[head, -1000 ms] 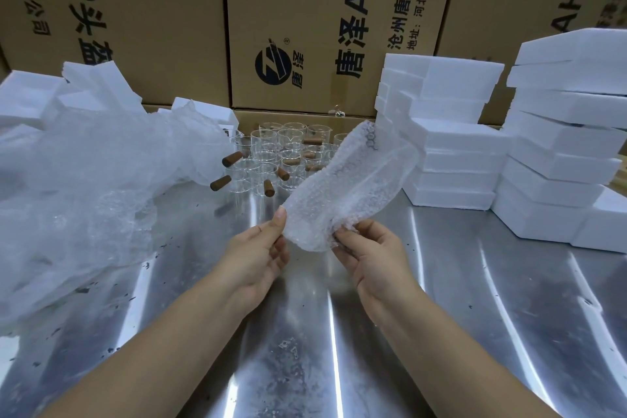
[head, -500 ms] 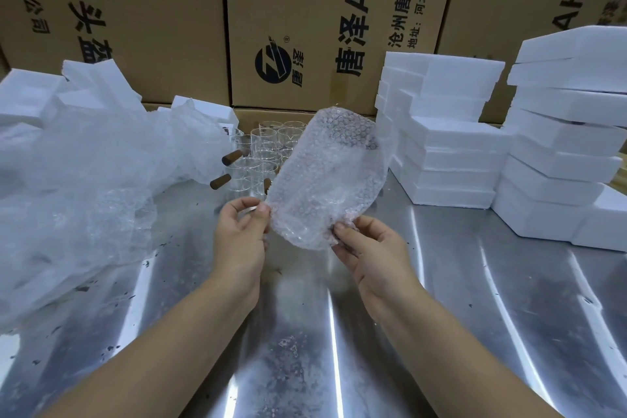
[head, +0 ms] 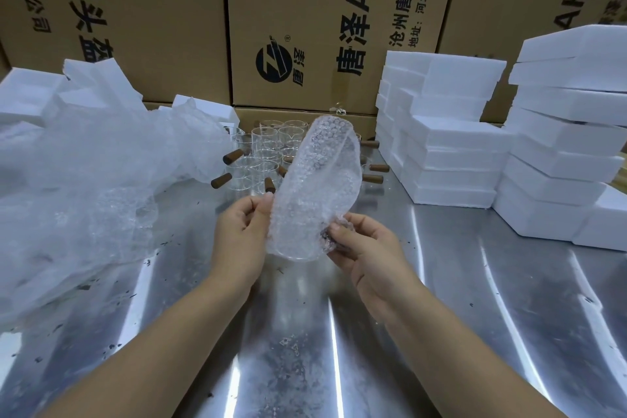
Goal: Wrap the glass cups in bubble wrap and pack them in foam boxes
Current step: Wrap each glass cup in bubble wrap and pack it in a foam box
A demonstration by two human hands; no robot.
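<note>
The bubble-wrap piece [head: 315,187] hangs in the air between your two hands, above the worktop [head: 305,349] and in front of the glass cups [head: 261,159]. The cups stand clustered at the back, brown handles sticking out, and none is wrapped yet as far as can be seen. The foam boxes [head: 451,146] are stacked to your right, well apart from the cups. A loose heap of bubble wrap [head: 84,180] spreads on your left, touching the nearest cups, and cartons [head: 305,10] wall in the rear. The likely trouble is that heap: reach for a cup and a trailing fold could catch a handle and tip the crowded glasses against each other. The piece you hold is limp and slippery, so a light pinch could let an edge slide free when you try to open it. Your left hand [head: 237,234] is raised, knuckles towards you, fingers [head: 259,210] curled and pinching the piece's left edge. Your right hand [head: 369,254] sits lower, back of the hand towards you, thumb and fingers gripping the lower right corner. Both forearms reach forward over the worktop.
</note>
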